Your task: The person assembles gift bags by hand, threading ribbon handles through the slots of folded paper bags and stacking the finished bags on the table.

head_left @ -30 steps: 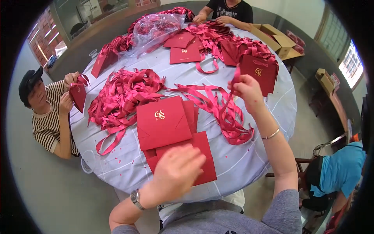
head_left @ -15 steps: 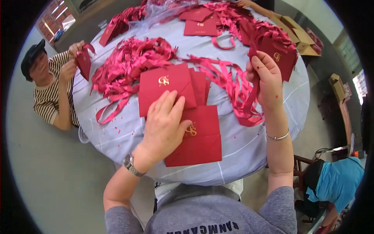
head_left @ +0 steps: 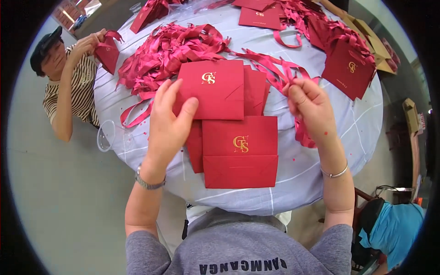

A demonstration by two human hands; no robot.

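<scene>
In front of me a red folded paper bag [head_left: 240, 172] with a gold emblem lies flat on the cloth-covered table, partly over other red bags. Just beyond it is a stack topped by another red bag [head_left: 217, 103]. My left hand [head_left: 165, 121] is at that stack's left edge, fingers apart, its thumb over the top bag. To the right, my right hand [head_left: 311, 107] pinches a dark pink ribbon [head_left: 289, 75] at the near end of a loose spread of ribbons [head_left: 263, 64]. The fingertips partly hide the pinched part.
A heap of pink ribbons [head_left: 172, 55] lies beyond the stack, to the left. Finished-looking bags with ribbons [head_left: 348, 75] lie at the right. A clear plastic cup [head_left: 106, 136] sits at the left table edge. Across at left, a person in stripes [head_left: 68, 101] handles a red bag.
My left hand has lifted off the bags and shifted to their left edge, its fingers spreading. My right hand has come away from the right-hand bags towards the loose ribbons. The view has shifted.
</scene>
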